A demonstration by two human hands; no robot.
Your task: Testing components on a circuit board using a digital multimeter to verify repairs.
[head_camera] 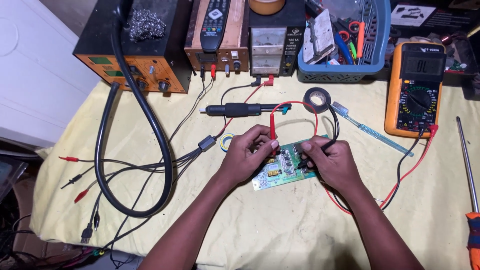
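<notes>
Hands press probes onto circuit board [282, 167] (blue basket [377, 45] holds tools).

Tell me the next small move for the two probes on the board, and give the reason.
Probably hold both tips steady and glance at the orange multimeter. The left hand presses the red probe onto the green circuit board, and the right hand sets the black probe down beside it, so both leads seem placed for a reading.

One green circuit board [285, 167], two test probes: one red [273, 131], one black [315, 152]. One orange multimeter [415, 90], one blue basket [345, 75], one remote control [215, 22], two tape rolls [316, 98] [227, 142], one toothbrush [370, 130], one screwdriver [470, 185].
</notes>
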